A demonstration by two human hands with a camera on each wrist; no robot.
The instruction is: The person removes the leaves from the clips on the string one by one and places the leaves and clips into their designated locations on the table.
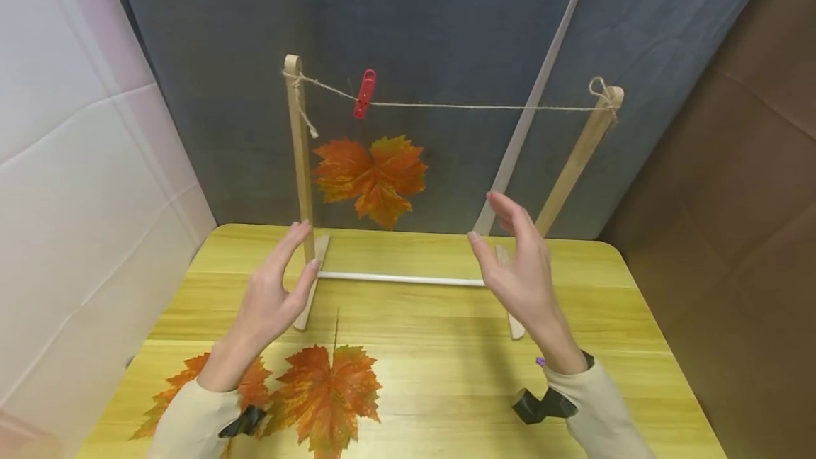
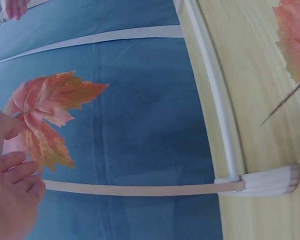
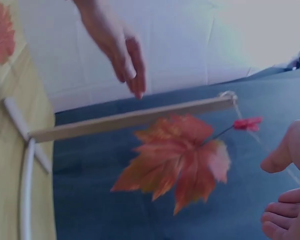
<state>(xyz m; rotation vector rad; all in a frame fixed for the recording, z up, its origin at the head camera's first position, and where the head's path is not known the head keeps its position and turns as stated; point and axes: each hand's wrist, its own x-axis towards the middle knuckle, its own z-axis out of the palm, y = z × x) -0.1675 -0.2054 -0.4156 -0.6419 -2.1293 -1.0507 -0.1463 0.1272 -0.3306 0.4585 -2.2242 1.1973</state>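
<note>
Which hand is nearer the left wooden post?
Left. The left hand is beside the left wooden post, overlapping its lower part in the head view, with a gap in the right wrist view. The right hand is across, on the right post's side.

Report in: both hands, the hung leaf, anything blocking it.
Left hand empty, right hand empty. Hung leaf dangling from red clothespin on string. Nothing in front of it in head view.

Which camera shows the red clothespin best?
The head view: the red clothespin appears whole and clear on the string. The right wrist view shows it sideways and blurred; the left wrist view, not at all.
</note>
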